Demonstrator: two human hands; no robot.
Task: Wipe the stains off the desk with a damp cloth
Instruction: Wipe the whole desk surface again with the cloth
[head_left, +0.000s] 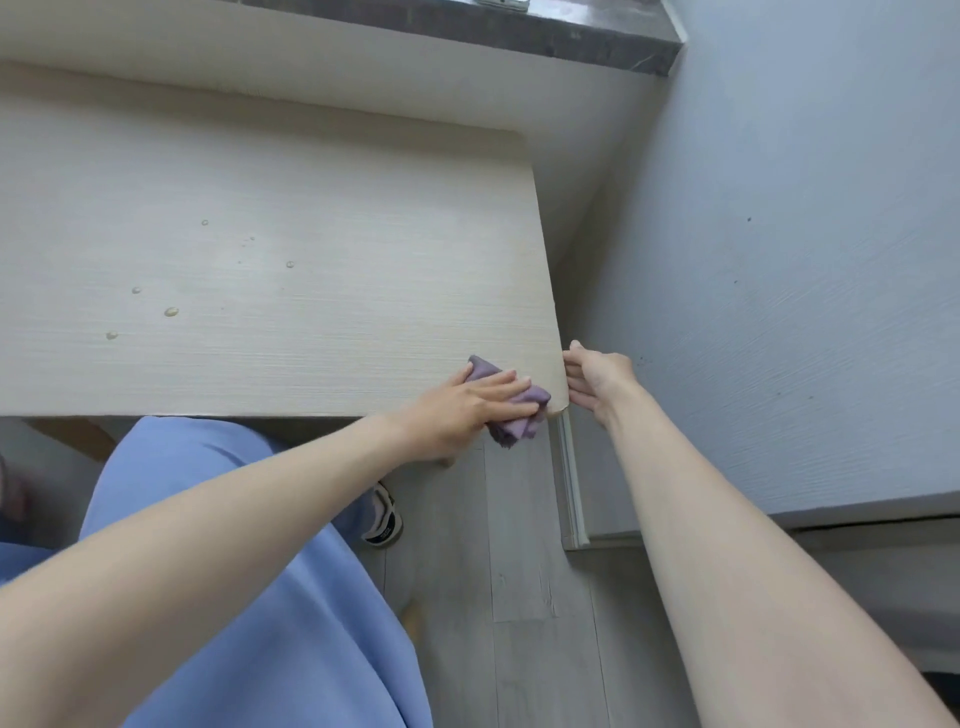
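Plainly the left hand (467, 410) presses flat-fingered on the cloth (531, 399) at the near right corner of the desk (311, 322), the right hand (592, 379) slack beside the edge, and the droplets (171, 312) lie well leftward.

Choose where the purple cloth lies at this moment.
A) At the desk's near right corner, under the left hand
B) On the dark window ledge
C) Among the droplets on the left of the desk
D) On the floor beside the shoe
A: the left hand presses the purple cloth flat on the near right corner of the desk, far from the droplets.
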